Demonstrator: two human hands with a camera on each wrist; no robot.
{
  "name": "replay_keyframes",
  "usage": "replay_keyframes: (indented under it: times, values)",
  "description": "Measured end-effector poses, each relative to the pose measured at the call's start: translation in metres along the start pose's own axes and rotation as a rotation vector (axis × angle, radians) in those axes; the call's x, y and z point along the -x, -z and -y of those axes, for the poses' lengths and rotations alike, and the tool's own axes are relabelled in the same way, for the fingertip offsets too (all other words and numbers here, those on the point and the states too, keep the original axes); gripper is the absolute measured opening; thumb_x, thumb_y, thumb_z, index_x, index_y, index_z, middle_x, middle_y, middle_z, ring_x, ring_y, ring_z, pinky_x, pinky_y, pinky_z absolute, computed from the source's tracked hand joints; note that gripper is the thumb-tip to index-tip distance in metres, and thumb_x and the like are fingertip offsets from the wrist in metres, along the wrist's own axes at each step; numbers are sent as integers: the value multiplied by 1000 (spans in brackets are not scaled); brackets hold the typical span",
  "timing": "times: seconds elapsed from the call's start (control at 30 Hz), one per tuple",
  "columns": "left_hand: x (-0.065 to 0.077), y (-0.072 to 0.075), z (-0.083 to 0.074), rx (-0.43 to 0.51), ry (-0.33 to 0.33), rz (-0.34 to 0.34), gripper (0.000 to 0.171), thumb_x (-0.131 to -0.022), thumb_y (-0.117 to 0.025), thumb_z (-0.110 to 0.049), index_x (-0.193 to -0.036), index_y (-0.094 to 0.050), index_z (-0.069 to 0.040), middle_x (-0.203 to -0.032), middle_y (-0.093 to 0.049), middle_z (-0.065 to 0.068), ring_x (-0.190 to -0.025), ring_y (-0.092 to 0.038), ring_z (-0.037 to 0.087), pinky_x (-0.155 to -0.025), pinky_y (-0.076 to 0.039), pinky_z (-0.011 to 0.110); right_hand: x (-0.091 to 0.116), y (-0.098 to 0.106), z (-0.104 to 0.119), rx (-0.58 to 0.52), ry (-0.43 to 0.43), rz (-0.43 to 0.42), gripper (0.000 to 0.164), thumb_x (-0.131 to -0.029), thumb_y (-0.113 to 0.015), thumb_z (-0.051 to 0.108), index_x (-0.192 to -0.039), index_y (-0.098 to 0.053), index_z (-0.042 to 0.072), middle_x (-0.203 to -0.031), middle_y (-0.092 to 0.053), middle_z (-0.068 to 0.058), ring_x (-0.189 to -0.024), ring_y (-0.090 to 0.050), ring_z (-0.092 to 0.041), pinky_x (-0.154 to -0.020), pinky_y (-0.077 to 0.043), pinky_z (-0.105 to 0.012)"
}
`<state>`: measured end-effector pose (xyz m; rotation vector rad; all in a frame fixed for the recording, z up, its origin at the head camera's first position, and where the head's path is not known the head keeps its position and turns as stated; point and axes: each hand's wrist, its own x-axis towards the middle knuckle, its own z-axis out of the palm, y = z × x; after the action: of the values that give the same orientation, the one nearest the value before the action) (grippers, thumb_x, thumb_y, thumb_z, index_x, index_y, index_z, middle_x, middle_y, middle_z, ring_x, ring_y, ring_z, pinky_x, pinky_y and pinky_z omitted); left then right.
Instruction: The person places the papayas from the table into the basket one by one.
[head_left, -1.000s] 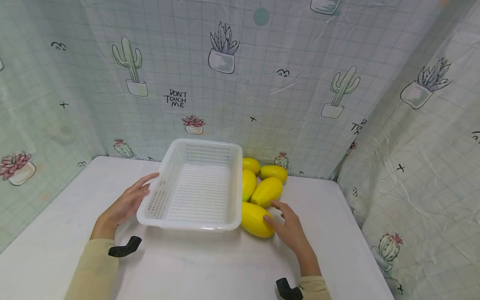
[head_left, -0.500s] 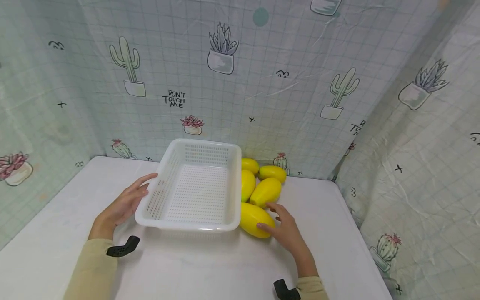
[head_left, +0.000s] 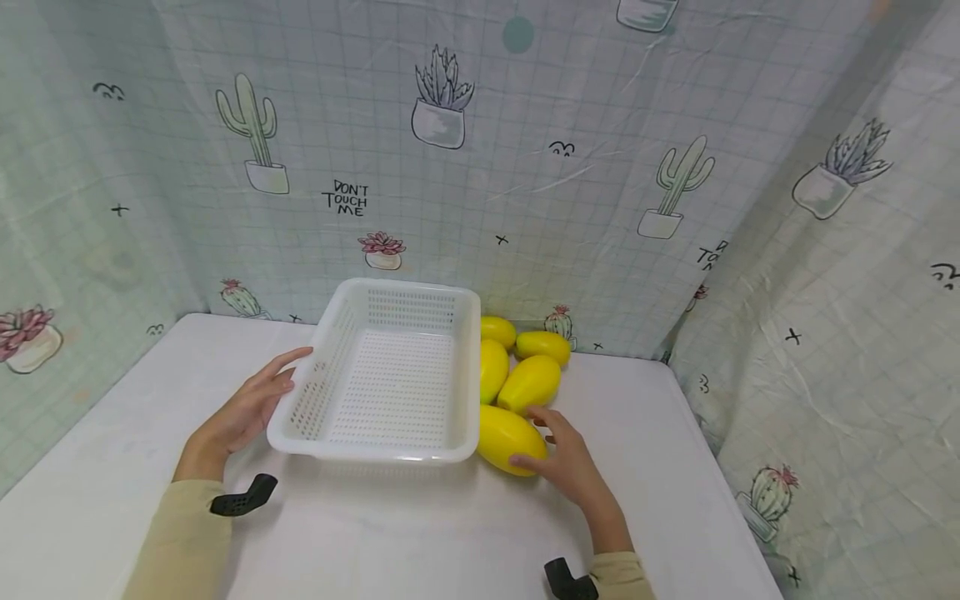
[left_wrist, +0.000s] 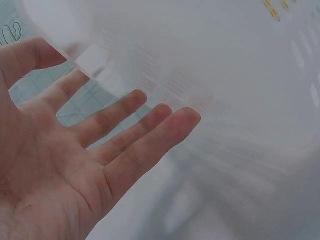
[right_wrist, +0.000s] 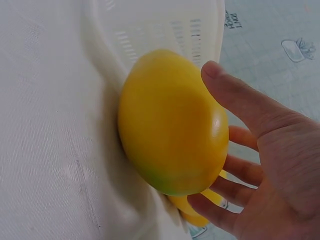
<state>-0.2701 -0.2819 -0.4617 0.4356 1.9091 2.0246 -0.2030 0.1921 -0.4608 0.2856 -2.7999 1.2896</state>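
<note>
A white perforated plastic basket (head_left: 390,392) stands on the table. My left hand (head_left: 247,417) is at its left side, one finger reaching the rim; in the left wrist view the fingers (left_wrist: 150,135) are extended along the basket's wall (left_wrist: 240,75). Right of the basket, my right hand (head_left: 566,457) is spread about the end of the nearest yellow mango (head_left: 506,437). In the right wrist view its thumb overlaps the mango's edge (right_wrist: 170,125) and the other fingertips are partly hidden behind it. A gap shows between palm and mango.
Several more yellow mangoes (head_left: 529,383) lie bunched behind the nearest one, along the basket's right side. Patterned cloth (head_left: 600,208) hangs behind and at both sides of the white table (head_left: 375,533). A black device (head_left: 243,496) sits at each wrist.
My right hand has shifted slightly left and its thumb has moved farther over the nearest mango, the thumb and index finger now wider apart. The left hand keeps its place at the basket.
</note>
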Motion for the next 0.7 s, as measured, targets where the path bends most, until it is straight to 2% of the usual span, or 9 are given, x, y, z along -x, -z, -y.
replay_keyframes:
  times: [0.2,0.47,0.63,0.7]
  values:
    - [0,0,-1,-26,-10,5,51,-99,-30,-15,-147,-15,-26,-148,-24,4,-116,-51,9,-86,-48,32,0,-4,0,34,7,10,73,-65,-77,46,-128,-47,24,-123,-52,10,-113,-48,-12,-92,-45,-39]
    - [0,-1,-2,-45,8,-18,51,-99,-32,-17,-146,-15,-28,-148,-24,3,-116,-52,7,-86,-48,30,1,-6,-1,57,7,16,72,-64,-78,45,-127,-46,30,-123,-49,12,-113,-47,-12,-97,-42,-42]
    - [0,-1,-1,-39,17,-26,51,-99,-33,-17,-146,-16,-28,-147,-24,4,-115,-53,9,-86,-48,32,2,-7,0,59,40,12,74,-64,-79,43,-128,-45,29,-127,-49,8,-115,-47,-15,-101,-37,-45]
    - [0,-1,-1,-42,15,-27,51,-99,-33,-17,-146,-16,-28,-147,-24,5,-115,-53,8,-86,-48,32,3,-7,1,57,28,11,75,-63,-79,43,-128,-45,29,-127,-49,9,-115,-47,-15,-102,-36,-44]
